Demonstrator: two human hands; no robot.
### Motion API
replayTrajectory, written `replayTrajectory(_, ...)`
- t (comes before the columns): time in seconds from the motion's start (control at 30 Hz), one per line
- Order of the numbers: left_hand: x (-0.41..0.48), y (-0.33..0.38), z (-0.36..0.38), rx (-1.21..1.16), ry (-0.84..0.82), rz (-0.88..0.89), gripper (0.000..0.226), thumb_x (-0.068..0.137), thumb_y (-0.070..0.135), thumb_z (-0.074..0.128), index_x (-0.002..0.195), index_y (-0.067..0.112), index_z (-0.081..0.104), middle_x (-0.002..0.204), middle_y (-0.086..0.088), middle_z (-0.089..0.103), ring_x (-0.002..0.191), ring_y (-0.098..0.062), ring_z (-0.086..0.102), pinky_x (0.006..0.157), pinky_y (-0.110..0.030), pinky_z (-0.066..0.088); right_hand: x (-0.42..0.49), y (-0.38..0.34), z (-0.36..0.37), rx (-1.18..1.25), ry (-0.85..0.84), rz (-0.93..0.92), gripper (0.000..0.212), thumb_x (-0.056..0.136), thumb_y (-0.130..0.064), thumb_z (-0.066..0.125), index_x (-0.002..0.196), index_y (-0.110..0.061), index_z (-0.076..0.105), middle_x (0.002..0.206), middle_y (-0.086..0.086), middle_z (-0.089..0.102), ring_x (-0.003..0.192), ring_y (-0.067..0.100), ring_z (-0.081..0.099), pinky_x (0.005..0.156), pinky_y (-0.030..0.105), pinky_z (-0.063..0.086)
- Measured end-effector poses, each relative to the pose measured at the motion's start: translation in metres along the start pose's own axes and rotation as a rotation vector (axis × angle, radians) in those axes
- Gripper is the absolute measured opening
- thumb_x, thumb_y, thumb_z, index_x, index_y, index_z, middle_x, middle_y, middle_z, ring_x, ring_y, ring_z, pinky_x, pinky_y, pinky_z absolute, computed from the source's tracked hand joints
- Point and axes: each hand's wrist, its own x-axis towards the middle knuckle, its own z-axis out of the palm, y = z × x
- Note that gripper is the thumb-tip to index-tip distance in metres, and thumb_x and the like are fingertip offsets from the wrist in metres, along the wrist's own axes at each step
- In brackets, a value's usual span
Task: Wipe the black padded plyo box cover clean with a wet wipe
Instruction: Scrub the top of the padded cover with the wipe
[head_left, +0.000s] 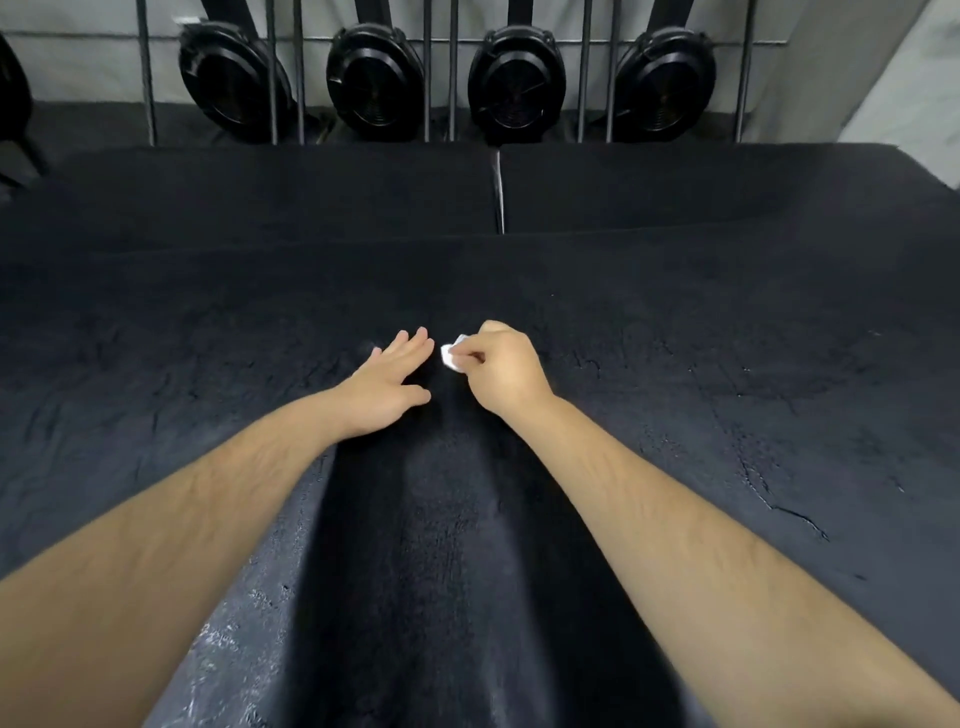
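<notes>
ITEM 1: L hand (387, 387), mine. Palm down on the black padded plyo box cover (675, 415), fingers straight and slightly spread, thumb out to the side. Holds nothing.

ITEM 2: R hand (506, 366), mine. Fingers curled, thumb and fingertips pinching the wet wipe (452, 357). Sits just right of the L hand, approx. mid-frame.

ITEM 3: wet wipe. White, small, scrunched. It pokes out of the left side of my R fist, just beside my L fingertips (touching them or not, can't tell). Looks down at the cover's surface; whether it's pressed on, can't tell.

ITEM 4: plyo box cover. Fills the lower frame under both forearms (701, 519). Surface creased and cracked, esp. right side, w/ whitish specks lower left. There's a darker band between my arms; shadow or damp, can't tell.

ITEM 5: two more black padded blocks (260, 197), side by side beyond the cover, w/ a thin pale gap between them.

ITEM 6: bkgd. Four black round housings (374, 85) in a row, behind upright metal bars (439, 67), w/ a grey wall (883, 78) at the back.
</notes>
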Motion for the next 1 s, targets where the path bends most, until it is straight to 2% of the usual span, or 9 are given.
replayTrajectory(0.13, 0.005, -0.001, 0.002, 0.009, 0.008, 0.011, 0.072, 0.102, 0.016, 0.047, 0.158, 0.032, 0.006, 0.156, 0.027, -0.013, 0.143, 0.001, -0.025, 0.12, -0.032, -0.013, -0.022, 0.011, -0.004, -0.028, -0.123, -0.142, 0.02, 0.094, -0.009, 0.063, 0.077, -0.006, 0.073, 0.081, 0.008, 0.048, 0.07, 0.02, 0.053, 0.065, 0.036, 0.042)
replayTrajectory(0.23, 0.006, 0.0, 0.001, -0.001, -0.01, -0.006, 0.076, 0.099, 0.014, 0.051, 0.159, 0.031, 0.006, 0.159, 0.025, -0.013, 0.148, -0.005, -0.023, 0.12, -0.032, -0.012, 0.012, 0.011, -0.016, -0.048, -0.105, -0.024, 0.024, 0.095, -0.026, 0.067, 0.08, -0.01, 0.076, 0.087, 0.007, 0.055, 0.077, 0.026, 0.063, 0.069, 0.036, 0.051)
replayTrajectory(0.37, 0.005, 0.003, 0.001, 0.038, -0.009, 0.0, 0.08, 0.097, 0.01, 0.052, 0.159, 0.025, 0.004, 0.164, 0.015, -0.012, 0.149, -0.005, -0.02, 0.12, -0.031, -0.013, -0.007, -0.001, 0.0, -0.131, -0.082, -0.102, 0.033, 0.095, -0.01, 0.059, 0.063, -0.006, 0.06, 0.078, -0.001, 0.038, 0.065, 0.024, 0.046, 0.06, 0.035, 0.038)
replayTrajectory(0.47, 0.003, 0.006, -0.001, 0.027, -0.018, -0.002, 0.08, 0.097, 0.009, 0.052, 0.159, 0.026, 0.005, 0.163, 0.017, -0.013, 0.149, -0.007, -0.021, 0.12, -0.033, -0.013, -0.034, -0.001, 0.003, -0.107, -0.158, -0.211, 0.026, 0.094, -0.01, 0.058, 0.069, -0.008, 0.066, 0.077, -0.004, 0.038, 0.07, 0.023, 0.051, 0.062, 0.033, 0.041)
replayTrajectory(0.63, 0.0, 0.009, -0.002, -0.032, -0.024, -0.027, 0.08, 0.098, 0.007, 0.053, 0.159, 0.027, 0.006, 0.164, 0.016, -0.012, 0.149, -0.01, -0.022, 0.119, -0.033, -0.012, -0.011, 0.002, -0.003, -0.089, -0.018, -0.055, 0.026, 0.098, -0.017, 0.059, 0.078, -0.005, 0.072, 0.092, 0.011, 0.054, 0.08, 0.031, 0.061, 0.073, 0.043, 0.053)
replayTrajectory(0.73, -0.001, 0.01, -0.001, -0.025, -0.013, 0.0, 0.08, 0.097, 0.005, 0.052, 0.159, 0.026, 0.007, 0.164, 0.016, -0.012, 0.144, 0.0, -0.022, 0.119, -0.031, -0.012, -0.052, -0.011, 0.011, -0.08, -0.075, -0.184, 0.029, 0.097, -0.013, 0.059, 0.07, -0.007, 0.067, 0.077, 0.004, 0.043, 0.069, 0.024, 0.051, 0.061, 0.035, 0.046)
replayTrajectory(0.8, -0.002, 0.01, -0.004, -0.092, -0.023, -0.044, 0.08, 0.098, 0.006, 0.052, 0.159, 0.031, 0.008, 0.162, 0.021, -0.011, 0.145, -0.007, -0.023, 0.12, -0.036, -0.011, -0.064, -0.009, 0.007, -0.114, -0.123, -0.262, 0.032, 0.098, -0.012, 0.058, 0.067, -0.01, 0.064, 0.075, -0.002, 0.035, 0.066, 0.02, 0.042, 0.056, 0.031, 0.037)
replayTrajectory(0.9, -0.001, 0.006, -0.007, -0.117, -0.041, -0.052, 0.084, 0.095, 0.003, 0.054, 0.159, 0.036, 0.01, 0.163, 0.02, -0.012, 0.149, -0.02, -0.024, 0.121, -0.043, -0.009, -0.034, 0.004, -0.007, -0.19, -0.039, -0.171, 0.029, 0.099, -0.014, 0.056, 0.073, -0.007, 0.065, 0.083, -0.001, 0.039, 0.072, 0.021, 0.047, 0.065, 0.034, 0.045)
replayTrajectory(1.0, -0.003, 0.006, -0.003, -0.01, -0.024, 0.005, 0.08, 0.097, 0.003, 0.053, 0.159, 0.029, 0.01, 0.16, 0.021, -0.012, 0.15, -0.014, -0.021, 0.12, -0.035, -0.011, -0.037, -0.002, 0.0, -0.217, 0.044, -0.077, 0.022, 0.093, -0.002, 0.058, 0.074, -0.008, 0.066, 0.087, 0.003, 0.042, 0.083, 0.031, 0.056, 0.074, 0.04, 0.053)
